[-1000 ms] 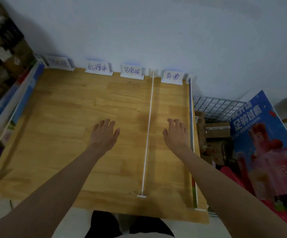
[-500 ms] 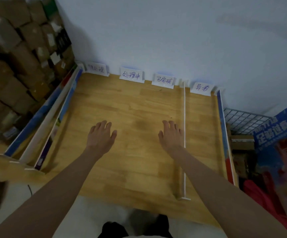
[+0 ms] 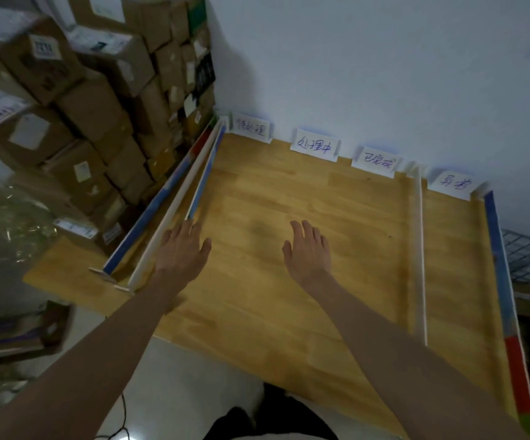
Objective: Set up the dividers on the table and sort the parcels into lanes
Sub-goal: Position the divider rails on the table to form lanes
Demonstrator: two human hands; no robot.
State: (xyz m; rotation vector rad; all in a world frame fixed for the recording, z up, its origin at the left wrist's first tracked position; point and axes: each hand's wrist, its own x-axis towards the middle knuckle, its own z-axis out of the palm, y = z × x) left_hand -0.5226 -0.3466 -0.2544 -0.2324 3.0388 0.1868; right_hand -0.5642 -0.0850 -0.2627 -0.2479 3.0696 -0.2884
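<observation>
- Boxes (image 3: 98,100) are standing stacked at the far left, beside the table (image 3: 257,296).
- Three dividers are lying bunched along the table's left edge: a blue one (image 3: 149,214) outermost, a white one (image 3: 174,204) next, and a second blue one (image 3: 205,176) innermost.
- The left hand (image 3: 182,249) is reaching out flat with fingers straight and holding nothing; its fingertips are lying at the near end of the innermost blue divider, though contact cannot be told.
- The right hand (image 3: 309,250) is hovering over the table's middle, fingers relaxed and spread, gripping nothing.
- Four labels (image 3: 316,146) are standing along the wall.
- A white rail (image 3: 422,255) is standing upright, running from the wall toward the near edge.
- A coloured board (image 3: 500,265) is lining the right edge.
</observation>
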